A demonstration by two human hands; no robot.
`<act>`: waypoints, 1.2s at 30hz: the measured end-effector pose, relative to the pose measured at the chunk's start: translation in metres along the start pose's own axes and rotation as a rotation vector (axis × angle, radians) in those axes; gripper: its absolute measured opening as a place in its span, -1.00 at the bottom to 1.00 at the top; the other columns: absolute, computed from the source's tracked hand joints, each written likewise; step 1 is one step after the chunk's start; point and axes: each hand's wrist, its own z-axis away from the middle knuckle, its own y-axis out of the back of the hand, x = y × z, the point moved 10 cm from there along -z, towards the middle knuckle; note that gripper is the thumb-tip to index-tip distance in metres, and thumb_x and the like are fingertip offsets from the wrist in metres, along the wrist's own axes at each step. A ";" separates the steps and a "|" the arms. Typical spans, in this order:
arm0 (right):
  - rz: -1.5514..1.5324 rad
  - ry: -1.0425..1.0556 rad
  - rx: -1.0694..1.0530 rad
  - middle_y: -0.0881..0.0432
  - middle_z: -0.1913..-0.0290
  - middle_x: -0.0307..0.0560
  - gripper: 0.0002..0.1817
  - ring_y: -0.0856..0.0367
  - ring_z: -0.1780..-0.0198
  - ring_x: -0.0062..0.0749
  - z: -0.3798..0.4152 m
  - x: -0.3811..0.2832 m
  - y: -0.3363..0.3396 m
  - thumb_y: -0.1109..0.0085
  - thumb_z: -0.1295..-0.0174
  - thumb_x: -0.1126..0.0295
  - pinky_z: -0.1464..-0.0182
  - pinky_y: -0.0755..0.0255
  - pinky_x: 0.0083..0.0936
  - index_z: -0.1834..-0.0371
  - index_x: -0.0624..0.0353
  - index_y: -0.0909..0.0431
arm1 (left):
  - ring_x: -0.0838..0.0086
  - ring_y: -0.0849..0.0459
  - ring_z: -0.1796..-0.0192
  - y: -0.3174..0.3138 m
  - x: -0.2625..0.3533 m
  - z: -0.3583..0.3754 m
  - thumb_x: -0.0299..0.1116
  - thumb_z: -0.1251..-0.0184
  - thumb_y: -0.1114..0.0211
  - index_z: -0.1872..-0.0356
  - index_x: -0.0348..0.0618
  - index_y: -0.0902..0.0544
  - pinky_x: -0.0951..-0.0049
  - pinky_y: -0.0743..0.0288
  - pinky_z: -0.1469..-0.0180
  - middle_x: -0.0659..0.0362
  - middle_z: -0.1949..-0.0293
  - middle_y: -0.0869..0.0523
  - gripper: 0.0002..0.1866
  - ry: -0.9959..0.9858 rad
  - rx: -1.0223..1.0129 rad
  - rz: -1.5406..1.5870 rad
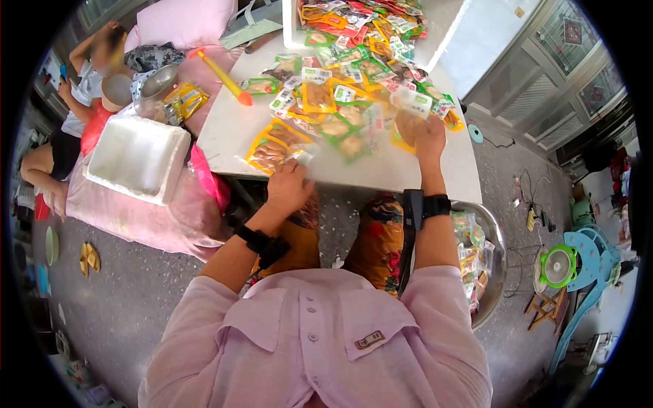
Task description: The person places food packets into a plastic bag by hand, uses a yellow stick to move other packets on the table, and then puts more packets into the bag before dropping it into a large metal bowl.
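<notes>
My left hand [290, 185] rests at the table's front edge, its fingertips on a yellow-edged packet of brown food [269, 154]. My right hand [430, 138] is closed on another yellow-edged packet [405, 128], which is blurred and stands partly off the table top. Between the hands, green-and-clear packets [348, 130] are smeared by motion. Behind them a loose pile of packets [317, 92] spreads over the pale table [235, 129], reaching back to a white foam box [442, 42] lying open with many more packets in it.
A yellow stick with orange ends [224, 77] lies at the table's left. Further left are an empty foam box [129, 153] on a pink cloth, a metal bowl [160, 83] and a seated person [75, 105]. A metal basin [500, 272] of packets stands beside my right forearm.
</notes>
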 end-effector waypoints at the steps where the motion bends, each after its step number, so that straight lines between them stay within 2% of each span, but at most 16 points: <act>1: -0.085 -0.056 -0.041 -0.47 0.51 -0.16 -0.73 -0.43 0.45 -0.62 0.001 -0.002 0.002 -0.02 0.03 0.52 0.40 -0.29 -0.70 0.23 0.37 -0.35 | 0.10 -0.45 0.13 0.001 0.000 -0.001 -0.24 0.08 -0.20 0.30 -0.21 -0.48 0.25 -0.37 0.12 -0.02 0.13 -0.47 -0.68 0.000 0.004 0.030; 3: -0.156 -0.038 -0.086 -0.47 0.52 -0.17 -0.73 -0.43 0.45 -0.63 0.008 -0.013 0.002 -0.02 0.02 0.54 0.40 -0.29 -0.71 0.21 0.37 -0.35 | 0.09 -0.45 0.15 0.006 0.000 -0.004 -0.25 0.12 -0.21 0.34 -0.19 -0.48 0.23 -0.39 0.18 -0.01 0.17 -0.47 -0.70 0.004 0.011 0.085; 6: -0.270 -0.041 -0.175 -0.45 0.53 -0.18 -0.77 -0.42 0.46 -0.62 0.029 -0.034 -0.008 -0.02 0.02 0.55 0.41 -0.29 -0.69 0.25 0.35 -0.37 | 0.23 -0.48 0.16 0.010 0.000 -0.010 -0.23 0.05 -0.18 0.30 -0.21 -0.48 0.33 -0.41 0.18 0.05 0.19 -0.49 -0.69 0.137 -0.087 0.250; 7: -0.310 -0.047 -0.206 -0.44 0.54 -0.19 -0.79 -0.41 0.46 -0.62 0.039 -0.044 -0.013 -0.02 0.02 0.56 0.41 -0.29 -0.68 0.27 0.33 -0.38 | 0.27 -0.47 0.12 0.006 0.006 -0.010 -0.21 0.01 -0.19 0.21 -0.21 -0.44 0.34 -0.38 0.13 0.06 0.16 -0.48 -0.64 0.182 -0.194 0.474; 9: -0.111 0.200 -0.163 -0.44 0.54 -0.14 -0.85 -0.43 0.48 -0.50 0.062 -0.093 -0.013 -0.01 0.02 0.56 0.41 -0.30 -0.61 0.33 0.31 -0.39 | 0.35 -0.44 0.03 -0.003 0.028 -0.006 -0.18 -0.07 -0.19 0.03 -0.22 -0.37 0.35 -0.34 0.04 0.09 0.11 -0.47 -0.53 0.271 -0.405 0.920; 10: -0.013 0.323 -0.141 -0.44 0.54 -0.11 -0.88 -0.44 0.49 -0.43 0.078 -0.115 -0.016 -0.01 0.02 0.57 0.41 -0.30 -0.57 0.37 0.29 -0.40 | 0.37 -0.42 0.02 -0.005 0.038 -0.002 -0.17 -0.08 -0.19 -0.04 -0.20 -0.28 0.33 -0.32 0.03 0.11 0.09 -0.44 -0.47 0.361 -0.426 1.176; 12: -0.063 0.203 -0.372 -0.45 0.50 -0.02 -0.92 -0.43 0.48 -0.19 0.109 -0.117 -0.046 0.01 0.02 0.57 0.40 -0.32 -0.41 0.42 0.27 -0.42 | 0.39 -0.39 0.00 -0.012 0.059 0.008 -0.15 -0.10 -0.19 -0.18 -0.15 -0.10 0.30 -0.30 0.00 0.15 0.04 -0.39 -0.33 0.538 -0.448 1.689; 13: -0.041 0.362 -0.381 -0.45 0.48 0.01 -0.90 -0.42 0.46 -0.12 0.122 -0.143 -0.047 0.02 0.04 0.58 0.40 -0.31 -0.36 0.41 0.26 -0.42 | 0.32 -0.35 -0.04 -0.015 0.066 0.008 -0.10 -0.07 -0.22 -0.24 -0.08 0.13 0.23 -0.25 -0.04 0.10 -0.05 -0.31 -0.16 0.498 -0.494 1.770; 14: -0.017 0.519 -0.389 -0.46 0.47 0.04 -0.88 -0.40 0.43 -0.06 0.138 -0.167 -0.046 0.03 0.05 0.58 0.39 -0.31 -0.30 0.40 0.25 -0.42 | 0.32 -0.35 -0.05 -0.019 0.062 0.009 -0.09 -0.06 -0.22 -0.25 -0.08 0.13 0.23 -0.24 -0.05 0.10 -0.05 -0.30 -0.15 0.518 -0.447 1.782; 16: -0.003 0.500 -0.412 -0.46 0.45 0.00 -0.82 -0.40 0.40 -0.10 0.150 -0.167 -0.047 0.00 0.16 0.58 0.39 -0.30 -0.31 0.41 0.19 -0.44 | 0.33 -0.33 -0.07 -0.020 0.057 0.018 -0.08 -0.05 -0.22 -0.25 -0.07 0.15 0.25 -0.21 -0.07 0.11 -0.06 -0.29 -0.14 0.559 -0.354 1.805; 17: 0.020 0.543 -0.445 -0.46 0.43 -0.02 -0.82 -0.40 0.39 -0.11 0.155 -0.170 -0.048 -0.02 0.19 0.57 0.40 -0.30 -0.32 0.42 0.17 -0.44 | 0.36 -0.36 -0.06 -0.020 0.055 0.023 -0.05 -0.04 -0.23 -0.22 -0.07 0.01 0.27 -0.26 -0.05 0.14 -0.01 -0.38 -0.20 0.590 -0.333 1.807; 20: 0.058 0.714 -0.520 -0.46 0.38 -0.11 -0.83 -0.41 0.33 -0.20 0.176 -0.188 -0.052 -0.06 0.25 0.52 0.38 -0.29 -0.38 0.49 0.12 -0.43 | 0.39 -0.45 0.03 -0.020 0.070 0.028 -0.12 -0.09 -0.18 -0.12 -0.07 -0.18 0.32 -0.34 0.02 0.17 0.07 -0.45 -0.41 0.525 -0.482 2.191; 25: 0.180 0.827 -0.463 -0.45 0.28 -0.27 -0.84 -0.39 0.10 -0.40 0.202 -0.191 -0.056 -0.09 0.30 0.47 0.22 -0.19 -0.45 0.56 0.05 -0.41 | 0.35 -0.52 0.12 -0.035 0.040 0.032 -0.36 -0.19 -0.01 0.00 -0.14 -0.31 0.36 -0.42 0.09 0.13 0.11 -0.48 -0.67 0.645 -0.329 2.103; 27: 0.145 0.812 -0.450 -0.44 0.24 -0.25 -0.83 -0.38 0.09 -0.36 0.205 -0.198 -0.048 -0.09 0.29 0.48 0.17 -0.19 -0.43 0.53 0.06 -0.42 | 0.28 -0.50 0.07 -0.035 0.030 0.032 -0.46 -0.19 0.08 0.01 -0.24 -0.30 0.29 -0.41 0.04 0.09 0.10 -0.48 -0.69 0.708 -0.286 2.122; 31: 0.121 0.741 -0.342 -0.41 0.16 -0.16 -0.75 -0.36 0.02 -0.24 0.202 -0.191 -0.026 -0.08 0.26 0.51 0.03 -0.13 -0.32 0.39 0.09 -0.44 | 0.23 -0.47 0.01 -0.025 0.018 0.030 -0.47 -0.18 0.09 0.00 -0.30 -0.28 0.19 -0.35 -0.06 0.02 0.04 -0.45 -0.66 0.797 -0.245 2.143; 36: 0.394 0.747 -0.399 -0.36 0.10 -0.11 -0.60 -0.30 -0.05 -0.12 0.186 -0.180 -0.030 -0.09 0.25 0.50 -0.06 0.01 -0.13 0.21 0.10 -0.41 | 0.23 -0.49 0.03 -0.019 0.024 0.031 -0.47 -0.17 0.08 0.03 -0.31 -0.30 0.19 -0.37 -0.03 0.01 0.07 -0.47 -0.68 0.816 -0.305 2.116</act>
